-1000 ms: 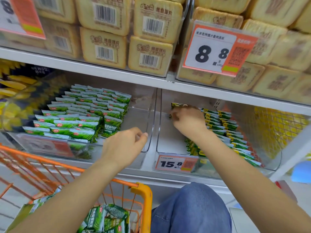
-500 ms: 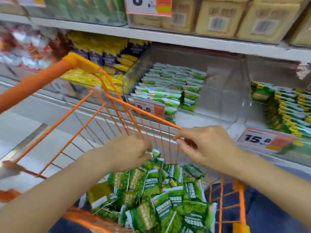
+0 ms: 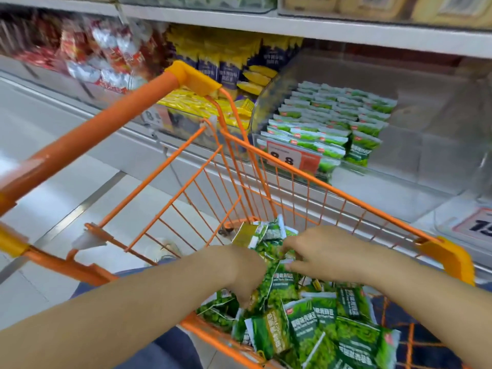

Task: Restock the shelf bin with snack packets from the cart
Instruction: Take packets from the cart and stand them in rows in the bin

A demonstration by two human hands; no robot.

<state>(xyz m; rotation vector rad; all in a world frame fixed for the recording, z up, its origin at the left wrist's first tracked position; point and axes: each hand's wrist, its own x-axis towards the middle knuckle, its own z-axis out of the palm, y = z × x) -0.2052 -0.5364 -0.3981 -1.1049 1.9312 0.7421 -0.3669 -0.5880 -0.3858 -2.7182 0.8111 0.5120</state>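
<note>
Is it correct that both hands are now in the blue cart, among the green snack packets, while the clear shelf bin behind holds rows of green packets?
Not quite: the cart is orange, not blue, as the head view shows. The rest holds: the left hand and right hand are among the green snack packets, and the clear shelf bin behind holds rows of green packets.

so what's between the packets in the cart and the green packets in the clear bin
In the head view, the cart's orange wire wall, then the bin's red price tag on its clear front.
</note>
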